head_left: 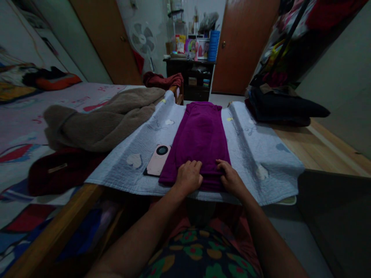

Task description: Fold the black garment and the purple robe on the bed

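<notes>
A purple garment (203, 131), folded into a long narrow shape, lies on a pale blue quilted cloth (139, 181). Close to its near end, my left hand (189, 177) rests with the fingers bent and closed on the fabric. Across from it, my right hand (230, 178) grips the garment near its right edge, fingers curled. The fabric between the hands shows crosswise folds. A pink phone (156, 164) with a round black camera ring lies face down against the garment's left side.
To the left, a grey-brown fleece garment (107, 123) and a dark red knitted piece (63, 170) lie on the bed (17, 131). Dark folded clothes (278, 104) are stacked on a wooden surface (307, 143) at right. A fan (143, 38) and a dark cabinet (188, 69) stand behind.
</notes>
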`<state>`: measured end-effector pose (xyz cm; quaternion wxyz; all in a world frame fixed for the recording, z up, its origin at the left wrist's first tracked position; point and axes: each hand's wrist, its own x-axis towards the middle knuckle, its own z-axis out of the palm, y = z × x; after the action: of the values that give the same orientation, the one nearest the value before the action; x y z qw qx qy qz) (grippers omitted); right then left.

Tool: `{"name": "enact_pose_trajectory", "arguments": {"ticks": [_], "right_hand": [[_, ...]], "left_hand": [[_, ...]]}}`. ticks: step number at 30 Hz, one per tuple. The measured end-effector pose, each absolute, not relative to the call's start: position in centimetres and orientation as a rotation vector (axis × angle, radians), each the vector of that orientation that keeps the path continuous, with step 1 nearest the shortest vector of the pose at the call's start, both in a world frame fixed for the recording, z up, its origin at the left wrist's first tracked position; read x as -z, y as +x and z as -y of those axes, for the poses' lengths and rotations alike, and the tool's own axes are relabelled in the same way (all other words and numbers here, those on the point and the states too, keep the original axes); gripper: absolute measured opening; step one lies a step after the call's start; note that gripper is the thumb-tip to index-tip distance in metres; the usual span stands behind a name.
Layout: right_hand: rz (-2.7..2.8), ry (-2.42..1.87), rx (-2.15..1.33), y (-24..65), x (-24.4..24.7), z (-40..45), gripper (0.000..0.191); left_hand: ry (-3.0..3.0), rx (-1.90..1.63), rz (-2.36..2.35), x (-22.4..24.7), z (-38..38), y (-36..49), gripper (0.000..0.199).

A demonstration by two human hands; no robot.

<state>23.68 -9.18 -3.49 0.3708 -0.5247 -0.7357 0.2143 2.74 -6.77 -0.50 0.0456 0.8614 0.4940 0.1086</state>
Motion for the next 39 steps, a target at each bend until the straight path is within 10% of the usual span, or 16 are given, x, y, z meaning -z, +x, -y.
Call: {"name": "enact_pose_trajectory", "arguments": {"ticks": [39], "right_hand": [[1.939,-1.239,-0.664,24.6,3.7,9.7,0.028]], "left_hand": [[2.635,-0.415,-1.484,1.4,7.5,2.0,0.034]]}}
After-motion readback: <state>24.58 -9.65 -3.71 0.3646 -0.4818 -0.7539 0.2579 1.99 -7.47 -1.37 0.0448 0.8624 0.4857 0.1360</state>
